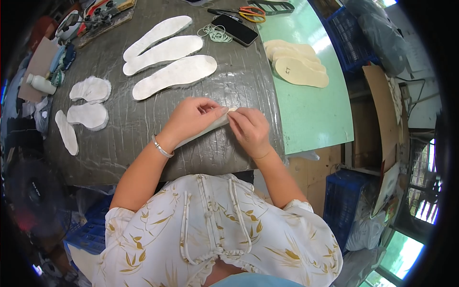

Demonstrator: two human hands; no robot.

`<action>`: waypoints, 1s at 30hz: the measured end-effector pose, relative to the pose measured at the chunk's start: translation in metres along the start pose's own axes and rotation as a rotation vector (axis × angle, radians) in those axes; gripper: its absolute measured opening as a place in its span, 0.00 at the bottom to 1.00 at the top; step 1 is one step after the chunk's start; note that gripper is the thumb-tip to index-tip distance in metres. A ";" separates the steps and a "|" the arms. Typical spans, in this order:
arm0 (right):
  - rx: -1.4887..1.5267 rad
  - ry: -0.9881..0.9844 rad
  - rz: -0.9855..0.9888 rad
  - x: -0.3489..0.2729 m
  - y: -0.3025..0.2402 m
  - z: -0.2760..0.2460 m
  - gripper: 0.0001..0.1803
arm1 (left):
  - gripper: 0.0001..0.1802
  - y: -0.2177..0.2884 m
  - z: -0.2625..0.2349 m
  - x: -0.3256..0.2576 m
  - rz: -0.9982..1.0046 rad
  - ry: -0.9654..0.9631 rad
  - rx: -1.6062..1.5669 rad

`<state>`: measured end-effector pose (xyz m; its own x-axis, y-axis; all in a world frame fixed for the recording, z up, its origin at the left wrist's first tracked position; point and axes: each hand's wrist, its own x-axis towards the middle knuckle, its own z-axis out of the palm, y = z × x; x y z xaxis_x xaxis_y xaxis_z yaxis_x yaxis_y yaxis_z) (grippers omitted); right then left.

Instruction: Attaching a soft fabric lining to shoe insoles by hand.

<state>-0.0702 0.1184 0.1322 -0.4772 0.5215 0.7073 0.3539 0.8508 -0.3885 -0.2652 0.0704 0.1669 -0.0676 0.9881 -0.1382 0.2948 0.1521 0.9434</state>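
Both hands pinch one white insole [203,131] – left hand [191,117], right hand [249,128] – each grip clenched; uneven pulling could crease or tear its edge.

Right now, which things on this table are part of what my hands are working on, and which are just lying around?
In hand:
left hand
right hand
white insole pinched by both
three white insoles
small white pieces

Lying about:
phone
scissors
rubber bands
white bottle
tan insole stack
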 end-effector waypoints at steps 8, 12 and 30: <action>0.093 -0.135 0.111 -0.004 0.004 -0.005 0.11 | 0.16 -0.003 -0.004 0.014 -0.038 -0.094 0.103; 0.325 -0.176 0.417 0.006 0.001 -0.012 0.11 | 0.16 -0.009 -0.005 0.009 -0.054 -0.108 0.069; 0.195 -0.059 0.282 0.002 -0.010 -0.007 0.14 | 0.14 -0.013 -0.025 -0.025 0.002 -0.090 0.020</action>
<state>-0.0696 0.1105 0.1418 -0.4302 0.7361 0.5226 0.3207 0.6657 -0.6738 -0.2914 0.0434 0.1659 0.0184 0.9864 -0.1633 0.3140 0.1494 0.9376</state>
